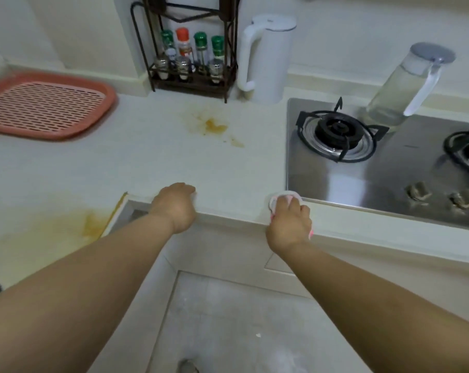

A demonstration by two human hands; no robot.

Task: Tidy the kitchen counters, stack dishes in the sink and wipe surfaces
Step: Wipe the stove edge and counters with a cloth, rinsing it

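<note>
Your right hand (290,220), lower centre-right of the frame, grasps a pink-and-white cleaning cloth (285,198) and presses it on the front edge of the white countertop (174,157), just beside the near left corner of the stainless gas hob (362,184). Most of the cloth is hidden under the fingers, so its full extent cannot be told.

Your left hand (175,205), at centre frame, rests knuckles-up on the counter edge. Its fingers are curled under and hold nothing that can be seen.

Handling, as a judgement:
- The cloth looks soft, light and limp. It will bunch and fold under the palm and cannot break.
- Hold it as a wad under the palm, fingers over the top, so a broad face meets the surface.
- If damp, it will slide easily on the smooth counter and the steel hob.

Remaining work appears to be:
- The orange-yellow stain (214,126) at upper centre, in front of the spice rack (190,63) and well apart from the cloth.
- A second yellow stain (93,224) at lower left.

A dried stain may need firm, repeated strokes.

Keep the cloth away from the white kettle (265,57) and the glass water jug (400,87) standing at the hob's back edge; the jug looks fragile.
</note>
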